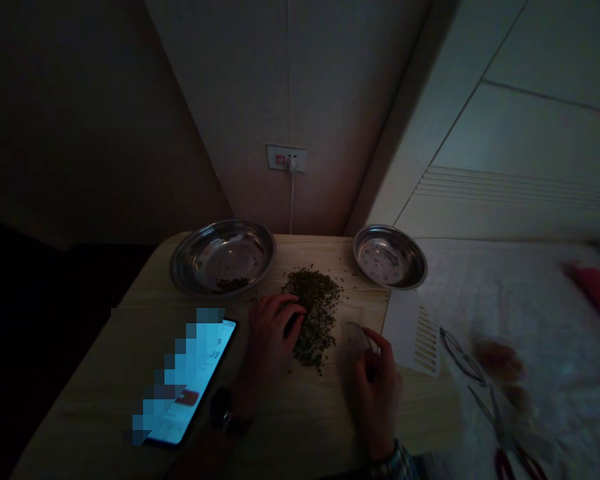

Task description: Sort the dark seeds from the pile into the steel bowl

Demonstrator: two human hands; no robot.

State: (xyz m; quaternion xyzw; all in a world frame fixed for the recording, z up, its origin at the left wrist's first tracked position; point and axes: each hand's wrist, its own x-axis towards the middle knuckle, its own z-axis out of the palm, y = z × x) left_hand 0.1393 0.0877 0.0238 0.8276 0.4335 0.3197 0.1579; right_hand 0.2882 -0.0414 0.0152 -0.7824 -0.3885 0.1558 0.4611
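A loose pile of small dark green beans or seeds (313, 290) is spread on the wooden table. My left hand (273, 333), with a dark watch on its wrist, is at the pile's left edge. Its fingers curve over the beans, with a gap between thumb and forefinger. To the right of the pile, my right hand (380, 387) pinches a small clear piece, seemingly plastic (357, 337), whose exact kind is too dim to tell. Behind the pile stand a larger steel bowl (183, 263) with some beans in it and a smaller steel bowl (420, 270) with small specks inside.
A lit phone (195, 387) lies left of my left hand. At the right are a white comb-toothed card (405, 327), glasses (463, 357) and scissors (503, 430) near a pale sheet (545, 313). A white cable runs from the wall socket (287, 159) behind the table.
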